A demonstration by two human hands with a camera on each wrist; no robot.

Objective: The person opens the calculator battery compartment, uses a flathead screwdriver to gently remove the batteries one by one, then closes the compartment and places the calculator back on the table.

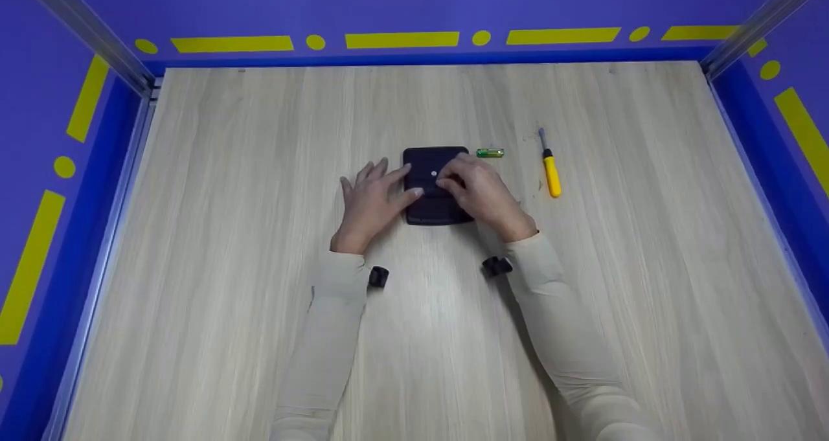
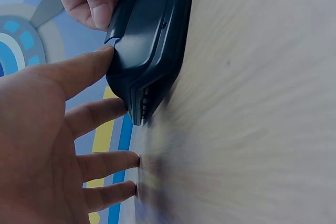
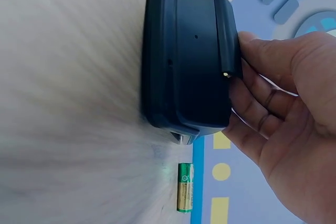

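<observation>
A black calculator [image 1: 438, 217] lies back up on the table, with a row of small keys showing under its edge in the left wrist view. My left hand [image 1: 372, 201] is at its left side, fingers spread, thumb and index fingertip touching the casing. The right hand [image 1: 480, 192] pinches the raised battery cover [image 3: 228, 38] between thumb and curled fingers; part of that cover is hidden by the fingers. Just beyond the right hand lies a green and gold battery [image 1: 490, 153].
A screwdriver [image 1: 550, 169] with a yellow handle lies to the right, its tip pointing away. Blue walls with yellow markings border the wooden table [image 1: 259, 136] at the back and both sides.
</observation>
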